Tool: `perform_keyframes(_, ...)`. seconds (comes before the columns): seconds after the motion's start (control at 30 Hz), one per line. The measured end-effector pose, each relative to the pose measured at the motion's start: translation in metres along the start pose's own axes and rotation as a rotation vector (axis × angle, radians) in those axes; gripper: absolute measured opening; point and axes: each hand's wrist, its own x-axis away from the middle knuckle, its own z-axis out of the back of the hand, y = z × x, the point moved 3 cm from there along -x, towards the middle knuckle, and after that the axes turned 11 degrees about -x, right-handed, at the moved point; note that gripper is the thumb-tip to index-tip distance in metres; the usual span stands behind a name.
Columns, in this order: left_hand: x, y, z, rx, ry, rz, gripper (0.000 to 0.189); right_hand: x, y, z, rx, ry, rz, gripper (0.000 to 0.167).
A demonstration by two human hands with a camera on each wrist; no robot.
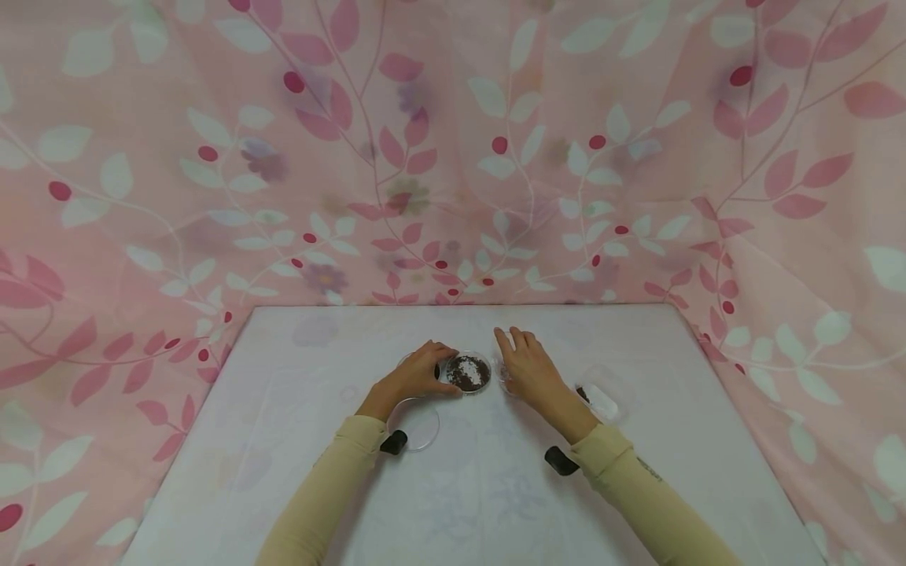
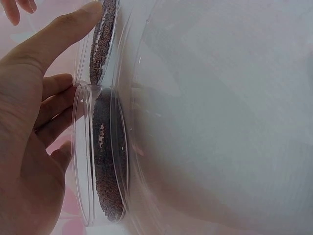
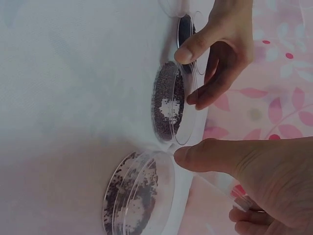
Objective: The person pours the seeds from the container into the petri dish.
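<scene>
A clear petri dish (image 1: pixel 469 374) of dark grains with a white patch on top stands on the table. My left hand (image 1: pixel 418 371) holds it by the side, thumb at the near rim and fingers at the far rim. Another petri dish (image 2: pixel 108 161) with dark contents stands beside it, partly hidden by that hand in the head view. My right hand (image 1: pixel 529 369) pinches a clear, thin-edged piece, apparently a lid (image 3: pixel 220 190), between thumb and fingers. Below that hand in the right wrist view sits a third dish (image 3: pixel 139 196) with scattered dark grains and white patches.
A loose clear round lid (image 1: pixel 415 424) lies by the left wrist. To the right of the right hand is a clear container (image 1: pixel 602 399) with something white and a dark bit. Pink leaf-patterned cloth (image 1: pixel 453 157) hangs behind the white-covered table (image 1: pixel 481 503).
</scene>
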Motion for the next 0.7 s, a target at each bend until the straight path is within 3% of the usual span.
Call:
perform_keyframes(0.33, 0.0003, -0.0003, 0.0001, -0.001, 0.009, -0.006, 0.082, -0.0006, -0.001, -0.002, 0.003, -0.019, -0.014, 0.087)
perform_keyframes(0.7, 0.0, 0.0, -0.0004, -0.014, 0.012, -0.007, 0.083, -0.001, -0.0011, -0.0025, -0.034, -0.069, -0.037, 0.101)
